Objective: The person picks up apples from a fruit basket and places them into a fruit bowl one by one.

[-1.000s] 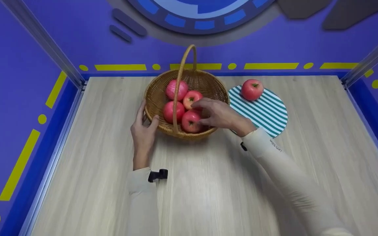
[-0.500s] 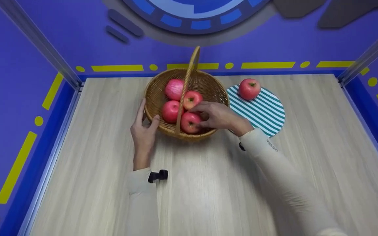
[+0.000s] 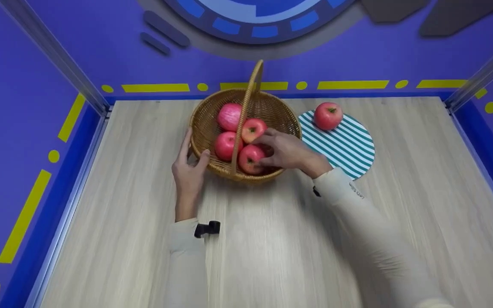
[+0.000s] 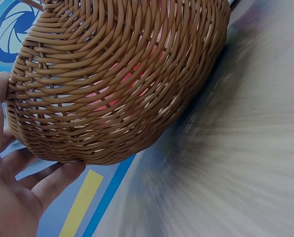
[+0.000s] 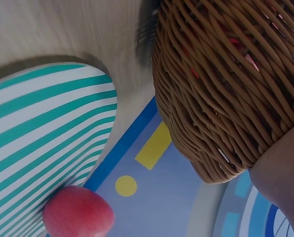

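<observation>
Two pale sleeves (image 3: 188,265) stretch over the wood-grain tabletop (image 3: 263,239), a black device (image 3: 207,229) strapped at the left cuff. Past that cuff, the left hand (image 3: 189,173) has thumb and fingers spread apart, touching the outside of a wicker basket (image 3: 274,105). Inside it sit four red apples (image 3: 230,116); the right hand (image 3: 288,150), over the right rim, curls thumb and fingers about the nearest apple (image 3: 248,160), though how firmly they pinch it I cannot tell. An arched handle (image 3: 253,81) rises above. Just right of the basket lies a round green-and-white striped placemat (image 3: 345,149), a fifth apple (image 3: 328,116) on its far part; behind everything stands a violet-blue wall (image 3: 280,66).
</observation>
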Available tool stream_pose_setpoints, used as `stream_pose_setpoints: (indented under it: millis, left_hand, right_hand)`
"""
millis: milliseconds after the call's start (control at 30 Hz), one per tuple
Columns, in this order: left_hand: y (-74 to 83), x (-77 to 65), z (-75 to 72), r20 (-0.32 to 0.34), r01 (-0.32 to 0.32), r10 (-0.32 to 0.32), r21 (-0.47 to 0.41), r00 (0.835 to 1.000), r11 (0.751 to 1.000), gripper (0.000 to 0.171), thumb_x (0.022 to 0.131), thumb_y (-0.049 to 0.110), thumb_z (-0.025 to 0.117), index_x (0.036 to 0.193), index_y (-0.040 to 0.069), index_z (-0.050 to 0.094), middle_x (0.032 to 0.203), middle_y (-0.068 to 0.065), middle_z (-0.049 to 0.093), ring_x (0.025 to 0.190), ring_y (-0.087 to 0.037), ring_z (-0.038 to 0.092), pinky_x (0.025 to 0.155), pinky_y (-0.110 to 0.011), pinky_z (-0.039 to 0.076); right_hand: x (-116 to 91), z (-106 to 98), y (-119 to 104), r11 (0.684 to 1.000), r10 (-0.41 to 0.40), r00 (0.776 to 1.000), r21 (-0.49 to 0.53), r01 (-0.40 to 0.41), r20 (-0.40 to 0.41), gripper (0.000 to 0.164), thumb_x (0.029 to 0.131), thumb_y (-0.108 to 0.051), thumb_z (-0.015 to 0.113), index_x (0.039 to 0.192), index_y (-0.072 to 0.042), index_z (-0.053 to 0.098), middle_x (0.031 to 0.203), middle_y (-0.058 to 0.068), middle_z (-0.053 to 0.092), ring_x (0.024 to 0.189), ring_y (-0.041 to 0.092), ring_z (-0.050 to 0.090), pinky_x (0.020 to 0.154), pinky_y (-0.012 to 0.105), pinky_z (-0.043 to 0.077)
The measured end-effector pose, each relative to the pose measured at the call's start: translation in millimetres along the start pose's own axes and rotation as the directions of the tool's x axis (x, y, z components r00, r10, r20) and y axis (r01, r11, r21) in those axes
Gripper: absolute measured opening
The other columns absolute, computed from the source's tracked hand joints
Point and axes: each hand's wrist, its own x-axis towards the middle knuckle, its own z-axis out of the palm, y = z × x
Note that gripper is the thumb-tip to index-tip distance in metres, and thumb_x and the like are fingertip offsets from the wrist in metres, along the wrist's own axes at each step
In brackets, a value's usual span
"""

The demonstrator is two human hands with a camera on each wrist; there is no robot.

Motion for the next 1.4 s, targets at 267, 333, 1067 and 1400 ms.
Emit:
stream_pose_setpoints:
  millis: [267,333,1067,1400]
  left_hand:
    - [-0.1,0.5,-0.4,0.001,-0.005,0.005,-0.002,1.000,1.000,0.069,0.097,0.019,0.074,0.161,0.031,0.050,0.164,0.001,0.044,0.139,-0.034,0.054,0.103,-0.049,0.055]
    - [0.1,0.4,-0.5,0.002,-0.005,0.005,-0.002,1.000,1.000,0.069,0.097,0.019,0.074,0.161,0.030,0.050,0.165,0.002,0.044,0.139,-0.034,0.053,0.103,-0.047,0.055]
    - [0.9,1.5,-2.2,0.009,-0.017,0.018,-0.065,1.000,0.998,0.071,0.096,0.006,0.074,0.162,0.016,0.048,0.164,-0.013,0.044,0.141,-0.040,0.051,0.106,-0.058,0.051]
    - [5.6,1.8,-2.1,0.016,0.022,-0.021,-0.054,1.000,0.998,0.071,0.096,0.001,0.071,0.162,0.009,0.046,0.164,-0.017,0.042,0.142,-0.044,0.049,0.113,-0.051,0.047]
  right_hand:
    - [1.8,-1.6,-2.5,0.999,-0.031,0.998,0.014,0.030,0.052,0.063,0.089,-0.028,0.089,0.143,-0.006,0.065,0.142,0.015,0.060,0.121,0.030,0.061,0.104,0.045,0.053]
    - [2.0,-2.2,-3.5,0.999,-0.031,0.996,0.032,0.029,0.079,0.066,0.088,-0.022,0.089,0.146,-0.006,0.062,0.146,0.017,0.056,0.121,0.031,0.061,0.104,0.045,0.053]
    - [0.0,0.2,-9.4,1.000,-0.018,0.998,0.002,0.018,0.058,0.064,0.085,-0.031,0.091,0.130,-0.002,0.056,0.122,0.017,0.060,0.106,0.030,0.063,0.094,0.043,0.056]
    - [2.5,-0.6,-11.2,0.999,-0.027,0.994,0.027,0.024,0.108,0.079,0.081,-0.027,0.095,0.147,-0.003,0.058,0.146,0.025,0.049,0.121,0.034,0.060,0.108,0.045,0.051]
